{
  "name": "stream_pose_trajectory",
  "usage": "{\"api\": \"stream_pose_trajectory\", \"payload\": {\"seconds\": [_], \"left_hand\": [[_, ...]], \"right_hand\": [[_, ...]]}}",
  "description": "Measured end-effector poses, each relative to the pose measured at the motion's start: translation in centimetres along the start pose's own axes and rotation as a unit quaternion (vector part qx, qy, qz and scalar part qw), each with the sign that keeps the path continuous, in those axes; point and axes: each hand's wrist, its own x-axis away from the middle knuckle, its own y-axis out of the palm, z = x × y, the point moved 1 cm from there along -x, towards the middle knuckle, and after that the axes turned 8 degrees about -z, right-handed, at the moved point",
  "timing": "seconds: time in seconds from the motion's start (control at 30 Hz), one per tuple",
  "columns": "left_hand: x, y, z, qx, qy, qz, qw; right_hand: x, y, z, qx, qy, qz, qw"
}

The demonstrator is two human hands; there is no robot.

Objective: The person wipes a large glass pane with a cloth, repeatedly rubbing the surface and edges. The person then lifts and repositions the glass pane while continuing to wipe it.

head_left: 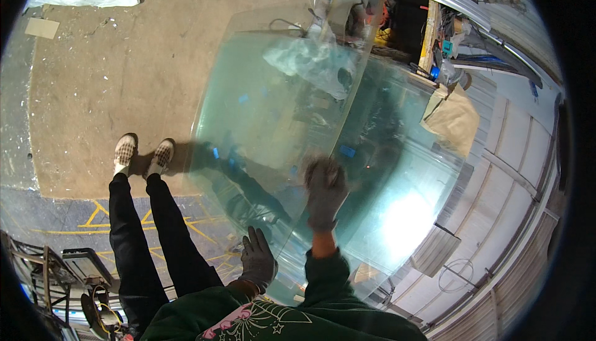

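Note:
My right hand point(325, 203), in a grey glove, reaches over a large greenish glass sheet point(273, 121). Its fingers are smeared by motion and look curled around a dark brownish wad point(321, 168) whose kind I cannot make out. Nearer to me, my left hand point(257, 260), also gloved, lies at the sheet's lower left edge with fingers extended and nothing held. Small blue tape pieces point(347, 151) show on the glass. Another glass sheet point(397, 117) stands beyond the first one's edge, with a bright glare on its lower part.
Crumpled clear plastic point(310, 62) shows at the top of the glass. A cluttered shelf point(428, 31) is at the far right, with brown paper point(454, 117) below it. My feet stand on brown board flooring point(93, 105). Equipment with a dark panel point(85, 265) is at lower left.

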Motion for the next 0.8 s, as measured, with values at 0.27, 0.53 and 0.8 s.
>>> {"api": "stream_pose_trajectory", "payload": {"seconds": [0.27,0.53,0.8], "left_hand": [[-0.4,-0.1,0.0,-0.006,0.011,-0.014,1.0],[-0.4,0.3,0.3,0.044,0.016,0.008,0.999],[-0.5,-0.3,0.2,0.02,0.012,0.006,1.0]], "right_hand": [[-15.1,0.5,-8.5,-0.078,-0.146,-0.039,0.985],[-16.0,0.0,-6.4,-0.055,-0.134,-0.024,0.989],[6.4,-1.0,2.6,0.009,-0.045,-0.032,0.998]]}}
